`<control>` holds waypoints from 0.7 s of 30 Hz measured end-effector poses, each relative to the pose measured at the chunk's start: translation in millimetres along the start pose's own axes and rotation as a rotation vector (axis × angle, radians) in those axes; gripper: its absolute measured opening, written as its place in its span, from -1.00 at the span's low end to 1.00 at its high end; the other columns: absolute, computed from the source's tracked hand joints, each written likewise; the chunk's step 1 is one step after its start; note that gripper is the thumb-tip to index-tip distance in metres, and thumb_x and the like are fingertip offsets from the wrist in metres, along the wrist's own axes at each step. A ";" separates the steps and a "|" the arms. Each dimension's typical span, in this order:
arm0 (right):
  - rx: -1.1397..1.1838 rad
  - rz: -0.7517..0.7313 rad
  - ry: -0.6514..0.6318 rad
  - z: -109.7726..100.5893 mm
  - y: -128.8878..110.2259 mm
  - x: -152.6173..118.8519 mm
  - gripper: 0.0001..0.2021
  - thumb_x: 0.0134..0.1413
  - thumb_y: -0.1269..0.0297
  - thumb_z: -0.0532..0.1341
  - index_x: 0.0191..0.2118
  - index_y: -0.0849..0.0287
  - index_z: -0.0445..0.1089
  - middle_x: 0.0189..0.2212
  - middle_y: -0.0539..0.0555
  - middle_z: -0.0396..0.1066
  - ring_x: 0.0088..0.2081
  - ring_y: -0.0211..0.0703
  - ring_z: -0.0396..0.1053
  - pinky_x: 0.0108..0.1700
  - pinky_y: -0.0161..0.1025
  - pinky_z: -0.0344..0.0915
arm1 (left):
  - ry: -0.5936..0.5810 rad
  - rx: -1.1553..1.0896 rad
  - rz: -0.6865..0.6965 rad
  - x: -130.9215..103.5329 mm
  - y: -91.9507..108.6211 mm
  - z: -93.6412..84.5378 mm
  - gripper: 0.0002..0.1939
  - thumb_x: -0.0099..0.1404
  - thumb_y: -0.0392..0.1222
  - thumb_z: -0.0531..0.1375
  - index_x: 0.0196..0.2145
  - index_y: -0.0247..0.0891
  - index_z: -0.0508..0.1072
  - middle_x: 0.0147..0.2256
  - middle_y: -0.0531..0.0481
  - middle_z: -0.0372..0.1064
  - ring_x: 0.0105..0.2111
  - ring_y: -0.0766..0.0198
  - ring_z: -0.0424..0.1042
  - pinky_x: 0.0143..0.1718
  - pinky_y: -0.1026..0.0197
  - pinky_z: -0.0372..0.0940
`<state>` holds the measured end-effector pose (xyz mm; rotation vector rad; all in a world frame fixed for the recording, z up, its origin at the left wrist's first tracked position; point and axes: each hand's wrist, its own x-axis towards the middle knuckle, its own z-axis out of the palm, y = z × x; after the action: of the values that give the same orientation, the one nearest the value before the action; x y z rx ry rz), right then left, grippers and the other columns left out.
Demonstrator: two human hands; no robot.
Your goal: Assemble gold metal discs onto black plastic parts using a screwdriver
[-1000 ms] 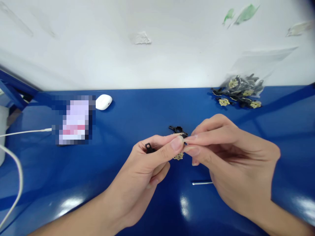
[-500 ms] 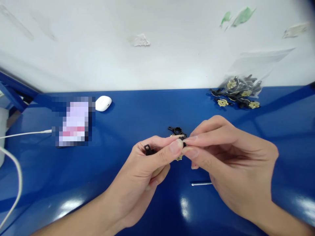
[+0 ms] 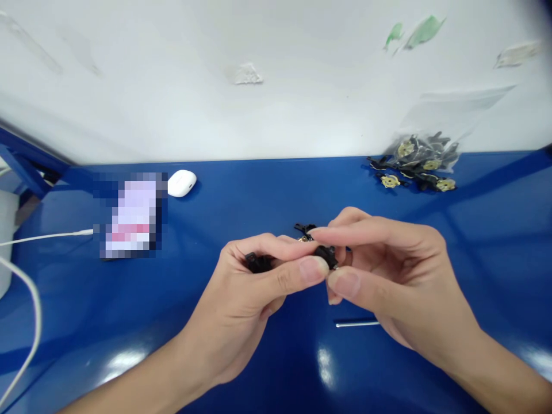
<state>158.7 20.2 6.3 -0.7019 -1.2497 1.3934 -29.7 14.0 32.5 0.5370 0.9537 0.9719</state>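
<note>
Pinched between the thumb and forefinger of my left hand (image 3: 252,299) is a small black plastic part (image 3: 325,256). One end of it shows beyond the fingertips, and black plastic also shows near the base of the thumb. My right hand (image 3: 401,282) closes on the exposed end, thumb below and forefinger above. The fingers hide most of the part's shape. Just behind my fingertips, more black and gold-coloured parts (image 3: 305,229) lie on the blue table (image 3: 241,201), partly covered. Under my right hand a thin metal rod (image 3: 356,324) sticks out.
At the back right, a clear plastic bag (image 3: 452,123) leans against the white wall (image 3: 302,34), with several black and gold parts (image 3: 390,181) in and around it. A blurred-out phone-like device (image 3: 133,213), a white earbud case (image 3: 181,183) and a white cable (image 3: 47,236) are at left.
My right forefinger and thumb have spread farther apart around the part's end. More of the black part now shows between the hands, and it has turned.
</note>
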 end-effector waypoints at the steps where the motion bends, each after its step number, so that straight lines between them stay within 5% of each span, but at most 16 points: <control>1: -0.003 -0.009 -0.001 -0.8 0.0 0.6 -0.58 0.12 0.48 0.61 0.05 -0.12 0.80 -0.26 -0.01 0.60 -0.39 -0.28 0.54 -0.45 -0.36 0.59 | 0.017 0.009 0.007 0.1 0.5 0.6 -0.70 -0.09 -0.06 0.79 -0.52 -0.07 0.79 -0.38 0.07 0.65 -0.46 0.42 0.34 -0.45 0.37 0.24; 5: -0.042 -0.038 -0.008 -4.3 0.5 1.8 -0.58 0.13 0.50 0.60 0.04 -0.15 0.80 -0.23 0.00 0.64 -0.36 -0.23 0.59 -0.42 -0.30 0.62 | 0.020 0.042 0.005 1.2 0.9 1.7 -0.70 -0.10 -0.07 0.79 -0.55 -0.05 0.78 -0.37 0.04 0.64 -0.43 0.38 0.34 -0.51 0.34 0.08; 9: -0.092 -0.101 -0.018 -7.8 -0.7 3.7 -0.57 0.14 0.57 0.57 0.03 -0.09 0.80 -0.20 0.02 0.71 -0.29 -0.21 0.61 -0.30 -0.26 0.68 | -0.020 0.090 -0.017 3.1 0.3 -2.2 -0.71 0.01 0.00 0.76 -0.55 -0.05 0.78 -0.44 0.09 0.53 -0.47 0.42 0.08 -0.53 0.32 -0.08; 21: -0.499 -0.263 0.031 -17.1 -13.8 7.9 -0.68 0.17 0.49 0.60 -0.01 -0.02 0.81 -0.18 0.00 0.79 -0.22 -0.19 0.69 -0.29 -0.29 0.64 | -0.046 0.218 0.021 9.2 5.2 -9.3 -0.87 0.28 -0.18 0.63 -0.42 -0.05 0.84 -0.41 0.05 0.57 -0.50 0.43 -0.05 -0.53 0.27 -0.17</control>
<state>176.9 30.8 16.3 -0.8529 -1.6217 0.8573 -37.9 24.4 27.8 0.7509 1.0209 0.8757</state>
